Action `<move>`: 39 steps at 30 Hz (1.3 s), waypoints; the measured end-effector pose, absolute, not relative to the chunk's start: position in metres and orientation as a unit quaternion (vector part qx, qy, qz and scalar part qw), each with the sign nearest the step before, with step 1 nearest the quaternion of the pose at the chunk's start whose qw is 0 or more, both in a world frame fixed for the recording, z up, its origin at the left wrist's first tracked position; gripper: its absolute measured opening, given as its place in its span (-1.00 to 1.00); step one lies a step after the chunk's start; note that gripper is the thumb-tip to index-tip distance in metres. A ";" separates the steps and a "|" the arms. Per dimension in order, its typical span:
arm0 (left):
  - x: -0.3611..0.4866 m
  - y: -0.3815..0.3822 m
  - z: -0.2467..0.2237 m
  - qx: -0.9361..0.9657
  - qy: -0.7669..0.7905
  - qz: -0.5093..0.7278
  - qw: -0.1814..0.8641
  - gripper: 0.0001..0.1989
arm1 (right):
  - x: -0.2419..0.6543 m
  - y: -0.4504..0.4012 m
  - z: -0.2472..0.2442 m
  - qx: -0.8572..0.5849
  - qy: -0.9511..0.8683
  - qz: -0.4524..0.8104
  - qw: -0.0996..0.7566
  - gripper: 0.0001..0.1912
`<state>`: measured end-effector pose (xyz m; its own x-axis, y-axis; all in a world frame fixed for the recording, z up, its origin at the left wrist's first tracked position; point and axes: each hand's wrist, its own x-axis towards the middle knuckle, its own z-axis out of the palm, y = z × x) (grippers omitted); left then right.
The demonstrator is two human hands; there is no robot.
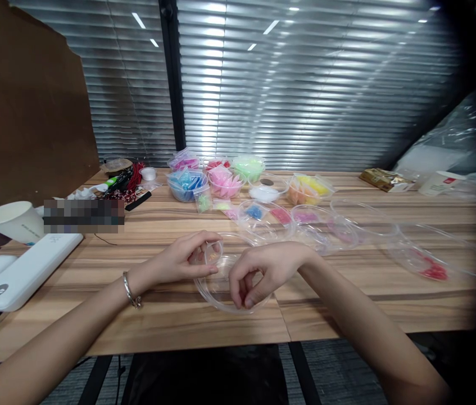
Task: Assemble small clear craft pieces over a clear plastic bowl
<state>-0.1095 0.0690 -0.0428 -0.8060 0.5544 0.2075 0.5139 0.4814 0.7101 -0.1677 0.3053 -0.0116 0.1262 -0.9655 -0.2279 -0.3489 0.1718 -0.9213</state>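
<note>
My left hand (182, 259) is curved around a small clear plastic piece (213, 254) with a faint orange tint, gripped between thumb and fingers. Its exact kind is hard to make out. Just to the right, my right hand (257, 275) hangs over a clear round plastic bowl (207, 296), wrist bent and fingers curled down in a pinch. Whatever sits between those fingertips, if anything, is too small to see. The bowl stands near the table's front edge, partly covered by both hands.
Clear tubs of blue (187, 187), pink (224, 181), green and yellow pieces (308, 188) line the back. Several clear lids and small bags lie behind my hands. Red pieces (434, 270) rest at right. A paper cup (12, 221) and white power bank (31, 270) are left.
</note>
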 end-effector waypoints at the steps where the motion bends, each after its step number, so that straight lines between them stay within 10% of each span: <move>1: -0.109 0.069 -0.042 0.311 0.860 0.403 0.026 -0.48 | -0.167 0.306 -0.012 -0.563 0.583 -0.311 0.496 -0.77; 39: -0.109 0.069 -0.039 0.292 0.867 0.403 0.041 -0.47 | -0.167 0.304 -0.013 -0.581 0.585 -0.286 0.488 -0.83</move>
<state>-0.1091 0.0691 -0.0390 -0.8264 0.5389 0.1634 0.4724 0.5054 0.7221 -0.1671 0.3041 -0.0129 0.1527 -0.9589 -0.2390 -0.4012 0.1608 -0.9017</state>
